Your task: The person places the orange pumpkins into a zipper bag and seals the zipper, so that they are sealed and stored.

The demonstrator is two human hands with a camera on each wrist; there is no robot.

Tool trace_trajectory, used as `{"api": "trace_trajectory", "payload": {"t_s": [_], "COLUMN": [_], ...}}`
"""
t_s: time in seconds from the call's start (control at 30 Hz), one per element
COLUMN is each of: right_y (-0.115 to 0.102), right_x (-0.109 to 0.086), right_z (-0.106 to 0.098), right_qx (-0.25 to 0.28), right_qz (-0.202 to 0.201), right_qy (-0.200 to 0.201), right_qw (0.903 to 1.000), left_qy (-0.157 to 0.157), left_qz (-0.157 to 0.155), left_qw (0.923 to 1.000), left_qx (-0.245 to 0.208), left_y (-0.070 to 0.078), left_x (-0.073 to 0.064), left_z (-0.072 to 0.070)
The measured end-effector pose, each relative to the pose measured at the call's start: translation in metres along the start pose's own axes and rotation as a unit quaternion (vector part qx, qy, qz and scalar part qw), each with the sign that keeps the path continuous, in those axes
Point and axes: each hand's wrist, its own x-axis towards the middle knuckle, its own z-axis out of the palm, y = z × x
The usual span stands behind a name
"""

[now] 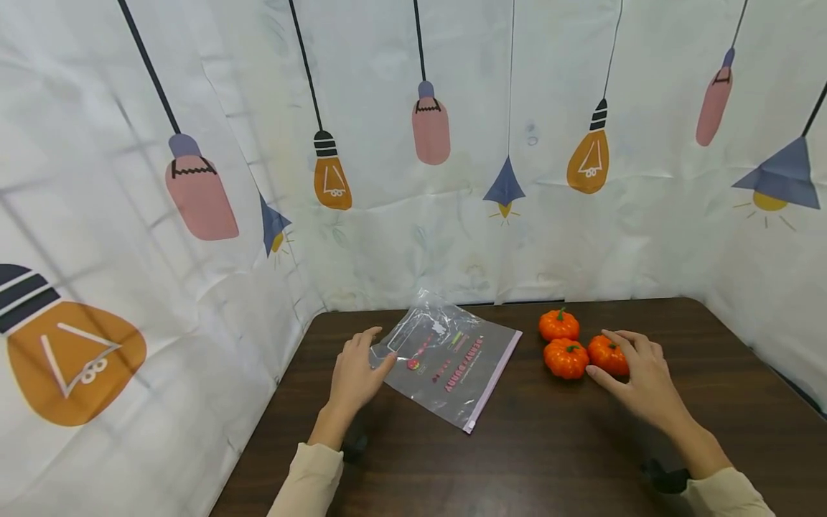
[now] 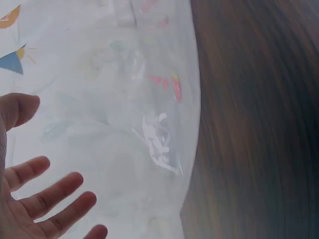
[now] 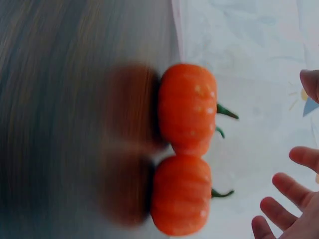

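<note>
A clear zip bag [image 1: 446, 366] with pink print and a pale pink zip edge lies on the dark wooden table. My left hand [image 1: 355, 373] is beside the bag's left end, fingers spread and holding nothing; in the left wrist view the bag [image 2: 167, 134] rises in front of the fingers [image 2: 60, 196]. Three small orange pumpkins with green stems stand to the right: a back one [image 1: 558, 326], a front one [image 1: 566, 359] and a right one [image 1: 606, 356]. Over the right pumpkin hovers my right hand [image 1: 646, 380], fingers apart; the right wrist view shows a gap between the fingers [image 3: 289, 189] and the pumpkins [image 3: 182, 196].
The brown table [image 1: 517, 459] has rounded far corners. White curtains [image 1: 400, 237] printed with hanging lamps and bulbs enclose it at the back and both sides. The bag's zip slider [image 1: 469, 426] sits at its near corner.
</note>
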Motion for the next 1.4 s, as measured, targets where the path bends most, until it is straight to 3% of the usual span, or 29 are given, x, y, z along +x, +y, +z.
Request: {"api": "trace_trajectory", "payload": {"t_s": [0.37,0.57,0.73,0.97,1.2,1.4], "right_y": [-0.011,-0.019,-0.022,-0.019,-0.015,-0.011], "right_x": [0.010,0.022,0.028,0.030,0.030,0.030], "right_z": [0.022,0.032,0.043,0.051,0.054,0.061], "right_qx": [0.086,0.159,0.171,0.172,0.161,0.135], "right_qz": [0.049,0.091,0.103,0.127,0.139,0.141], "right_qy": [-0.019,-0.037,-0.034,-0.031,-0.036,-0.048], "right_qw": [0.9949,0.9824,0.9793,0.9764,0.9764,0.9796], "left_qy": [0.031,0.034,0.029,0.010,-0.011,-0.078], "left_qz": [0.010,0.035,0.043,0.043,0.079,0.087], "left_qw": [0.9925,0.9911,0.9891,0.9890,0.9870,0.9857], "left_qx": [-0.118,-0.124,-0.138,-0.141,-0.139,-0.122], "left_y": [0.021,0.028,0.034,0.042,0.049,0.056], "left_x": [0.008,0.009,0.010,0.011,0.010,0.003], "left_z": [0.028,0.040,0.049,0.059,0.066,0.072]}}
